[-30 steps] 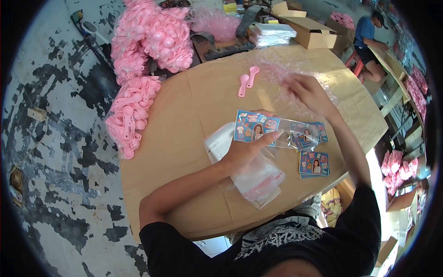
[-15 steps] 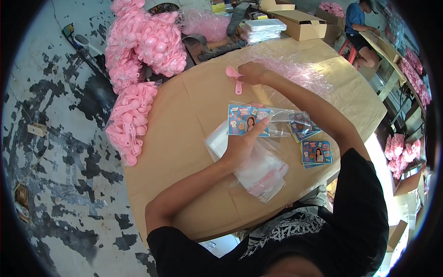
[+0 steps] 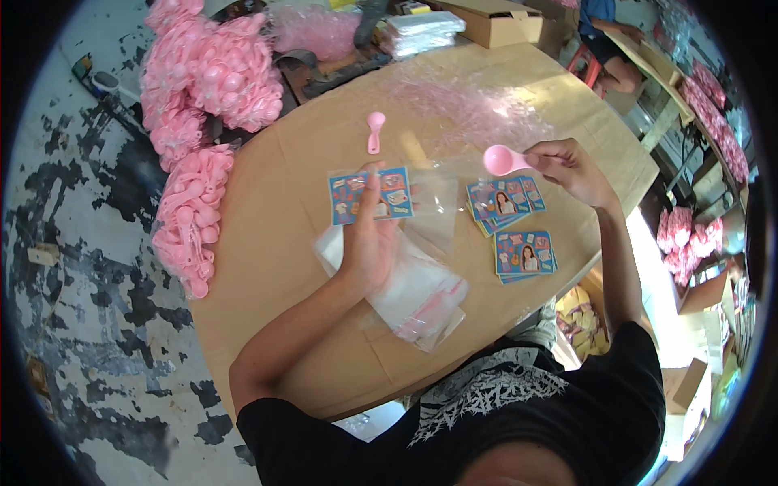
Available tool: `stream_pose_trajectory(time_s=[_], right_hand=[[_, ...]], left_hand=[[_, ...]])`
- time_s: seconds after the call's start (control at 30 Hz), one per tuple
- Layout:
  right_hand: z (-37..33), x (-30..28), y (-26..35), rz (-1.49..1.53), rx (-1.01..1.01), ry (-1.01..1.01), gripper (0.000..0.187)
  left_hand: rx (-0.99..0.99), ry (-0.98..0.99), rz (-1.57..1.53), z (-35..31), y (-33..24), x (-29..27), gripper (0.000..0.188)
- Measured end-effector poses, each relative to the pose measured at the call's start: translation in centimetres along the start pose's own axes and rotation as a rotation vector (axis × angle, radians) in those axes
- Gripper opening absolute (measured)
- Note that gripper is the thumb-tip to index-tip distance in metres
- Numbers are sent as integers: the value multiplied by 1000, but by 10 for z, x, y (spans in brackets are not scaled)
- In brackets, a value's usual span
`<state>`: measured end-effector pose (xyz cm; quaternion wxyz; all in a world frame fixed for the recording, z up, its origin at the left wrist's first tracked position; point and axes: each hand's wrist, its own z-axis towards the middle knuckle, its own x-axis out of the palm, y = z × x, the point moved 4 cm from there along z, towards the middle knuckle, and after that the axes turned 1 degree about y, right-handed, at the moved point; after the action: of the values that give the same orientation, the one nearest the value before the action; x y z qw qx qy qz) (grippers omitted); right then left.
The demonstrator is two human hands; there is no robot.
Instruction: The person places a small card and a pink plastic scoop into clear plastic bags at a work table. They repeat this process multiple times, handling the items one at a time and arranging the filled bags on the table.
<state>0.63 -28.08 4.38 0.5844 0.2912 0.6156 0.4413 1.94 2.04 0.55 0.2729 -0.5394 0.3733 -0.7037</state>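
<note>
My left hand (image 3: 371,247) grips a clear plastic bag (image 3: 438,206) with a blue printed card (image 3: 344,198) at its closed-off end, the thumb lying over the card. To the right, my right hand (image 3: 577,174) pinches a pink measuring spoon (image 3: 504,160) by its handle, bowl toward the left, beside the bag's other end. A second pink spoon (image 3: 374,132) lies on the table beyond the card. Under my left hand is a pile of flat clear bags (image 3: 405,279). Two stacks of printed cards, a farther stack (image 3: 502,198) and a nearer stack (image 3: 525,251), lie at the right.
Big clear sacks of pink spoons (image 3: 235,73) stand past the left edge of the brown-covered table (image 3: 284,324). Crinkled clear wrap (image 3: 462,105) lies at the far side. Behind are stacked bags (image 3: 421,36) and a carton (image 3: 498,24). Another person (image 3: 604,40) sits far right.
My right hand has come back from the far side toward the right, now with a pink spoon in its fingers. The other spoon lies alone. My left hand keeps the bag, and the view has shifted.
</note>
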Motion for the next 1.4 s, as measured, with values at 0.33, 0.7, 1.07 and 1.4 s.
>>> stream_pose_trajectory(time_s=[0.33,0.7,1.07,1.4], right_hand=[[12,59,38,102,-52,149,34],[-15,22,13,185,-49,16,24],[-1,39,17,138,-136,107,24],[12,55,21,161,-59,235,34]], left_hand=[[6,-4,-57,-5,-1,4,48],[-30,63,22,-3,0,4,43],[-41,111,176,-4,3,10,54],[-53,123,83,-2,2,11,54]])
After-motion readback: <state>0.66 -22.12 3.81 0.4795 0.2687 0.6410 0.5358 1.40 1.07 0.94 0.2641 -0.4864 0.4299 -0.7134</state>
